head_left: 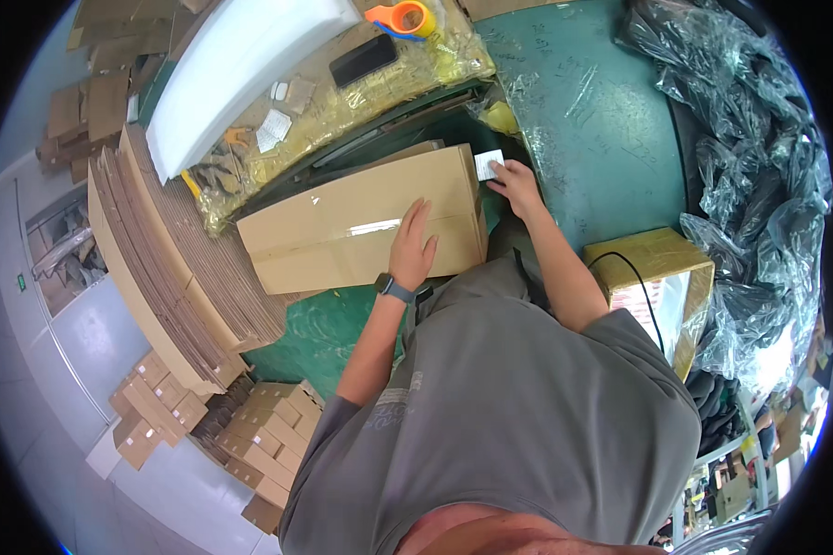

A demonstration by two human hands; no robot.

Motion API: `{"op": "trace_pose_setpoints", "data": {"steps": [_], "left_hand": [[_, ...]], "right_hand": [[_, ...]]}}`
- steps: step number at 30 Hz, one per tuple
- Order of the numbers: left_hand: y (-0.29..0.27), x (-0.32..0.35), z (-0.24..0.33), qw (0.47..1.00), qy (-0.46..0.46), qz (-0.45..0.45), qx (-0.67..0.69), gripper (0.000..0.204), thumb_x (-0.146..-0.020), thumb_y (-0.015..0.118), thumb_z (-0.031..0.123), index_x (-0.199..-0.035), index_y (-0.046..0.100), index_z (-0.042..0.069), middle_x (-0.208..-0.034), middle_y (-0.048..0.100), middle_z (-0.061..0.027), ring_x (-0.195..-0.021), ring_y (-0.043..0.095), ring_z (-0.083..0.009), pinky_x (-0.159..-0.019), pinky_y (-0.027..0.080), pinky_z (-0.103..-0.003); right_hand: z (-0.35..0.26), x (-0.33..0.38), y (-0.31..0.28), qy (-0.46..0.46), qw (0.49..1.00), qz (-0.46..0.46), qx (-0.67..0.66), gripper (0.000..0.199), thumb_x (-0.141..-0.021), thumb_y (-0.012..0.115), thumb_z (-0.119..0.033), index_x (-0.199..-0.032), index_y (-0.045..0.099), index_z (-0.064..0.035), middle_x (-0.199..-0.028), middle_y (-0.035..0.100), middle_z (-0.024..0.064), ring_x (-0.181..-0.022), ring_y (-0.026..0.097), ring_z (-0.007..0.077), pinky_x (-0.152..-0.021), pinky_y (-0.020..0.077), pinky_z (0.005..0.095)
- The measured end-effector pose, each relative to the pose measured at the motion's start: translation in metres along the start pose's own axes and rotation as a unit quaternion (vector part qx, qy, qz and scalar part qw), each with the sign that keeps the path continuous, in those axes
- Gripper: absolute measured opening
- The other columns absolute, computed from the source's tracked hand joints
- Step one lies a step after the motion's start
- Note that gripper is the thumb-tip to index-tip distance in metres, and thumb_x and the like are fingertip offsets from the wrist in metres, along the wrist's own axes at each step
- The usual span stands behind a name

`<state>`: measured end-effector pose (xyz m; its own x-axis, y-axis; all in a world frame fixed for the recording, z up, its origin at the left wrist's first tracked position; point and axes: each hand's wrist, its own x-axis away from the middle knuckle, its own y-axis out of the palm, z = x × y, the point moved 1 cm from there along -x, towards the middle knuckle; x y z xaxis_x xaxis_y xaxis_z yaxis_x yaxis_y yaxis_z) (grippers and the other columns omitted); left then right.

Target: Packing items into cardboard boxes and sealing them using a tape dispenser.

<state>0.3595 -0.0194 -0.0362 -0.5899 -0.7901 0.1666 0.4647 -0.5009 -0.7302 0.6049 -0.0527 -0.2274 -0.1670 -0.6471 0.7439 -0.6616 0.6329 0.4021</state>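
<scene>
A long brown cardboard box (333,217), taped along its top, lies in front of me. My left hand (412,245), with a dark watch on the wrist, rests flat on the box's top near its right end, fingers stretched out. Just past that right end, my right hand (516,188) pinches a small white label (489,165) with print on it between thumb and fingers. The label is held close to the box's end face; whether it touches the cardboard I cannot tell.
Flattened cardboard sheets (171,268) are stacked at the left. Behind the box, a tape-covered ledge (296,125) bears a phone (363,61) and an orange tape dispenser (403,17). A green table (592,111) and clear plastic wrap (759,185) are at the right, near a taped carton (652,254).
</scene>
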Motion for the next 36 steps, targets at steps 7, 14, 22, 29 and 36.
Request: {"op": "trace_pose_setpoints", "data": {"steps": [7, 14, 22, 29, 36], "left_hand": [[0.019, 0.067, -0.02, 0.995, -0.037, -0.09, -0.012, 0.068, -0.09, 0.071, 0.008, -0.152, 0.045, 0.004, -0.146, 0.055, -0.0228, -0.133, 0.054, -0.0413, -0.111, 0.047, -0.045], [-0.019, 0.118, -0.117, 0.985, -0.167, 0.033, -0.033, 0.063, -0.092, 0.073, 0.021, -0.148, 0.051, 0.003, -0.147, 0.056, -0.0222, -0.133, 0.054, -0.0408, -0.112, 0.045, -0.046], [-0.223, 0.14, -0.438, 0.801, -0.438, 0.358, -0.197, 0.091, -0.091, 0.071, 0.053, -0.15, 0.042, -0.008, -0.154, 0.046, -0.0301, -0.145, 0.043, -0.0428, -0.122, 0.034, -0.049], [-0.295, 0.151, -0.514, 0.801, -0.569, 0.184, 0.03, 0.094, -0.085, 0.064, 0.075, -0.137, 0.055, -0.003, -0.141, 0.06, -0.0268, -0.131, 0.06, -0.0392, -0.109, 0.048, -0.05], [-0.277, 0.272, -0.446, 0.769, -0.586, 0.253, 0.034, 0.102, -0.077, 0.066, 0.079, -0.136, 0.058, -0.004, -0.137, 0.063, -0.0257, -0.125, 0.063, -0.0394, -0.105, 0.05, -0.048]], "right_hand": [[0.079, -0.088, -0.046, -0.138, 0.817, 0.202, 0.523, 0.083, -0.091, 0.077, -0.052, -0.15, 0.051, 0.0003, -0.113, 0.073, 0.0154, -0.101, 0.071, 0.0248, -0.089, 0.0564, 0.038], [0.066, -0.052, 0.078, -0.208, 0.908, 0.015, 0.365, 0.084, -0.101, 0.065, -0.043, -0.16, 0.027, 0.0042, -0.155, 0.048, 0.0211, -0.14, 0.05, 0.0302, -0.116, 0.0388, 0.0375], [0.073, 0.045, 0.108, -0.093, 0.904, 0.145, 0.392, 0.059, -0.097, 0.07, -0.047, -0.127, 0.069, 0.0039, -0.121, 0.075, 0.0171, -0.113, 0.071, 0.0263, -0.097, 0.0535, 0.0375], [0.092, 0.052, 0.098, -0.082, 0.819, 0.293, 0.487, 0.089, -0.084, 0.071, -0.073, -0.103, 0.073, 0.0139, -0.099, 0.076, 0.0258, -0.092, 0.073, 0.0334, -0.086, 0.0556, 0.0445], [0.012, 0.126, 0.122, -0.157, 0.722, 0.269, 0.618, 0.079, -0.092, 0.066, -0.068, -0.093, 0.077, 0.0103, -0.073, 0.071, 0.0187, -0.064, 0.058, 0.0242, -0.065, 0.0512, 0.0449]]}}
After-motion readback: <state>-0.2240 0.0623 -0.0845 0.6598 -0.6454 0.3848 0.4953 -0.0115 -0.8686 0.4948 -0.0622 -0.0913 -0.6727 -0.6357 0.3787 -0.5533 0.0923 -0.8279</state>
